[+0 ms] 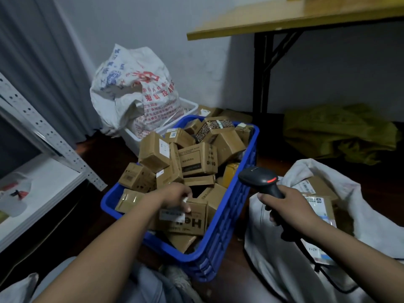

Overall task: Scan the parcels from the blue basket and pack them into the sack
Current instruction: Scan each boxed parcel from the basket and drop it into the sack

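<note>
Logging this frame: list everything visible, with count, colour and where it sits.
blue basket: one, blue, floor centre
parcels: many, brown cardboard, piled in the blue basket
lettered parcel: one, brown, white label, basket's near end
scanner: one, black with red light, in the right hand
sack: one, white, open on floor at right, labelled parcels inside
printed sack: one, white, red and blue print, in the white basket
white basket: one, white, behind blue basket
table: one, wooden top, black legs, upper right
cloth heap: one, yellow-green, under the table
shelf: one, white metal, left
left hand: one, grips the lettered parcel
right hand: one, holds the scanner
</note>
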